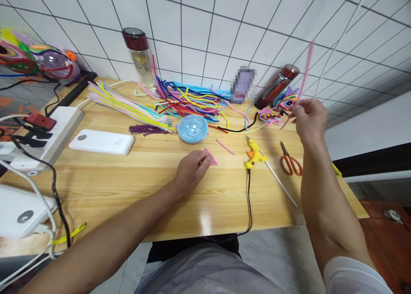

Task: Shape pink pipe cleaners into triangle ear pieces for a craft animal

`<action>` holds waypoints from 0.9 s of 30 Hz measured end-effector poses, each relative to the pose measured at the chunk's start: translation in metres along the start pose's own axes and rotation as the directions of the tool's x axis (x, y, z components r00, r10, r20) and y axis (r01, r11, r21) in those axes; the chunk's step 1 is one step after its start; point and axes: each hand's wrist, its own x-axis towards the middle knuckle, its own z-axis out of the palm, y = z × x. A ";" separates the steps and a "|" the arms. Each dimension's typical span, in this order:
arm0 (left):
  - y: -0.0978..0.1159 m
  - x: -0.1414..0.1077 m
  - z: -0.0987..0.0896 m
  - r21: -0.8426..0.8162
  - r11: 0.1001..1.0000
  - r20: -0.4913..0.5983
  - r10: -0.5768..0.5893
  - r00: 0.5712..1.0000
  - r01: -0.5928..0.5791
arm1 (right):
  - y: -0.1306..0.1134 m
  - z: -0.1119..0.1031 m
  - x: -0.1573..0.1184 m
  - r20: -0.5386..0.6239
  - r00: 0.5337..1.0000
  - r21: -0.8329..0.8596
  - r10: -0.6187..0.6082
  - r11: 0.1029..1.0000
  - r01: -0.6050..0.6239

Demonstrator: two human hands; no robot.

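My left hand (192, 170) rests low over the table, its fingers closed on a small pink piece made of pipe cleaners (211, 157). Raised at the right, my right hand (311, 118) pinches a long pink pipe cleaner (307, 69) that stands up from the fingers. A short pink pipe cleaner (225, 147) lies beside the left hand. Behind that hand is a round blue coiled bowl (193, 129). Below the right hand are orange-handled scissors (290, 160). Between the hands lies a yellow glue gun (255, 154) with a white glue stick in its back.
Pipe cleaners of many colours (192, 98) are heaped along the wall. A glass bottle (138, 56) and a red flask (279, 86) stand behind. A white power bank (102, 141) and a power strip (48, 140) lie left. The glue gun's black cord (249, 200) runs over the front edge.
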 end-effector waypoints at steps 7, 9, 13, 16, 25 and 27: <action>-0.007 -0.005 0.016 0.342 0.919 0.161 0.149 0.976 -0.197 | -0.057 -0.030 -0.045 -0.073 0.955 0.031 -0.288 0.956 0.290; -0.007 -0.006 0.015 0.316 0.933 0.128 0.135 0.982 -0.170 | -0.059 -0.026 -0.062 0.086 0.928 -0.008 -0.363 0.931 0.365; -0.002 -0.008 0.003 -0.008 0.990 -0.003 0.142 0.990 -0.142 | -0.061 -0.005 -0.093 0.341 0.804 -0.059 -0.487 0.842 0.536; 0.004 -0.010 -0.006 -0.415 0.909 0.011 0.056 0.998 -0.046 | -0.079 0.009 -0.114 0.356 0.679 -0.044 -0.643 0.714 0.699; 0.010 -0.003 0.000 -0.526 0.839 0.011 -0.157 0.987 0.140 | -0.113 0.021 -0.138 0.242 0.701 0.002 -0.671 0.723 0.691; 0.008 -0.002 0.000 -0.526 0.844 -0.109 -0.190 0.976 0.106 | -0.109 0.027 -0.135 0.339 0.796 -0.112 -0.501 0.819 0.563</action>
